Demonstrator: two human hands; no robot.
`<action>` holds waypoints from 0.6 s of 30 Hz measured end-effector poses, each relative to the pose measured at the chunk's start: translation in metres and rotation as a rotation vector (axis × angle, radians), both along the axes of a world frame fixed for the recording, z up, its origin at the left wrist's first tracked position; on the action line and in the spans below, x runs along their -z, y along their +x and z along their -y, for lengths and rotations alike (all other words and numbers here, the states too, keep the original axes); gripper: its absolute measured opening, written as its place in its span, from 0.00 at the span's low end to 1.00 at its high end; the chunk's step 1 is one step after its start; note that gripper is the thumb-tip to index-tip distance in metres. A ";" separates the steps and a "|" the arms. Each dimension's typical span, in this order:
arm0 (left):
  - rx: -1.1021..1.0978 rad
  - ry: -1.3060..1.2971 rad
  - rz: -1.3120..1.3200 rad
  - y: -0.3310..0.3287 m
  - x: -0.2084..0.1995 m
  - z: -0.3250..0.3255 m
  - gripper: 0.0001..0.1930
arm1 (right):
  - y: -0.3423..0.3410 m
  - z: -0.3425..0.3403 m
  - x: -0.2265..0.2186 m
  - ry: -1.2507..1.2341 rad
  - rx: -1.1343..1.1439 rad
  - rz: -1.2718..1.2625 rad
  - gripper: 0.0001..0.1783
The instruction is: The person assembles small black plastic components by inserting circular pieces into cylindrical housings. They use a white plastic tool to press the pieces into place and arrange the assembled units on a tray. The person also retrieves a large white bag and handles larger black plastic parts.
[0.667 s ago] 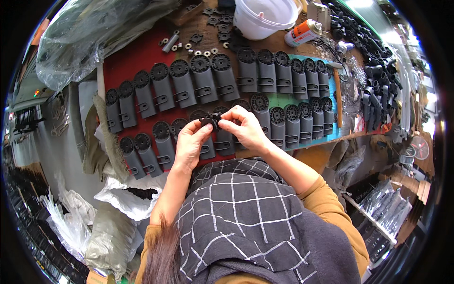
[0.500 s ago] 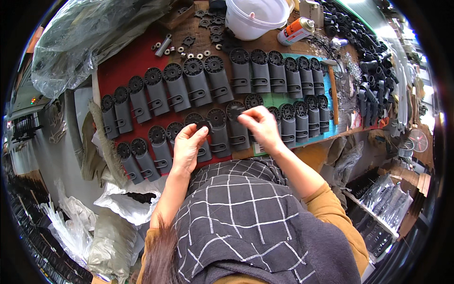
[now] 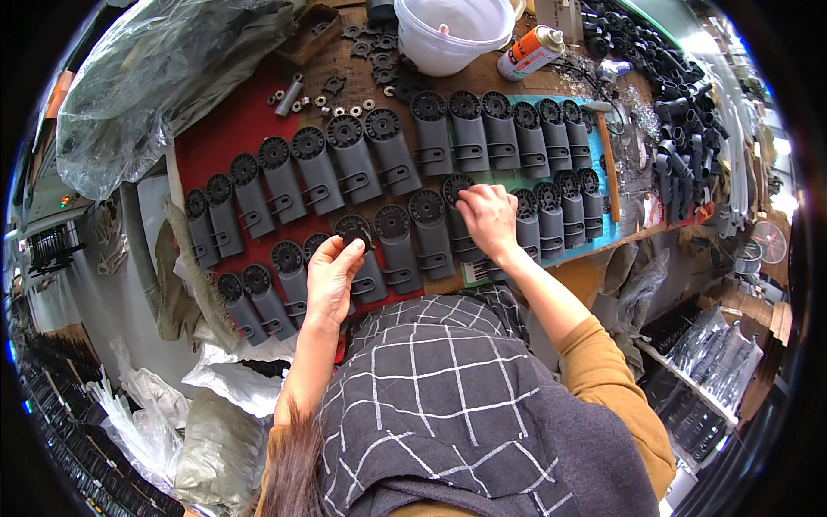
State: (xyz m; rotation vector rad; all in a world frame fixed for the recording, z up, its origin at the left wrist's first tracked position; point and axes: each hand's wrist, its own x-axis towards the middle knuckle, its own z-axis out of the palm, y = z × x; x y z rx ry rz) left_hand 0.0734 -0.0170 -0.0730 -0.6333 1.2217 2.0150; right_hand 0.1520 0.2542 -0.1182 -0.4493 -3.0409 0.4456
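Observation:
Two rows of dark grey plastic housings (image 3: 349,164), each with a black, round, slotted end, lie side by side on the workbench. My left hand (image 3: 332,280) is over the near row with thumb and fingers pinched on a small black plastic piece (image 3: 351,239), mostly covered by the fingertips. Further right, my right hand (image 3: 491,222) bends its closed fingers down beside the round end of one near-row housing (image 3: 459,183). Whatever is in those fingers is hidden. Black toothed discs (image 3: 384,60) lie loose at the back of the bench.
Behind the rows stand a white bucket (image 3: 448,43) and an orange-and-white spray can (image 3: 530,53). Small metal rings (image 3: 338,111) lie near a metal cylinder (image 3: 290,95). A hammer (image 3: 609,164) borders the rows at right, beyond it piled black parts (image 3: 680,138). Plastic sheeting (image 3: 146,95) covers the far left.
My right hand has moved slightly right and down to a near-row housing; the black piece in its fingers is no longer visible. My left hand has shifted slightly left and nearer.

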 end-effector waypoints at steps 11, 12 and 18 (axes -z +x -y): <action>0.176 -0.017 -0.122 -0.004 -0.012 -0.039 0.11 | -0.007 0.048 -0.063 -0.764 0.042 0.060 0.13; 0.195 -0.012 -0.127 -0.004 -0.013 -0.043 0.11 | -0.009 0.057 -0.069 -1.151 0.119 0.052 0.11; 0.323 0.009 -0.176 0.005 -0.011 -0.056 0.13 | 0.000 0.066 -0.075 -1.464 0.403 0.052 0.09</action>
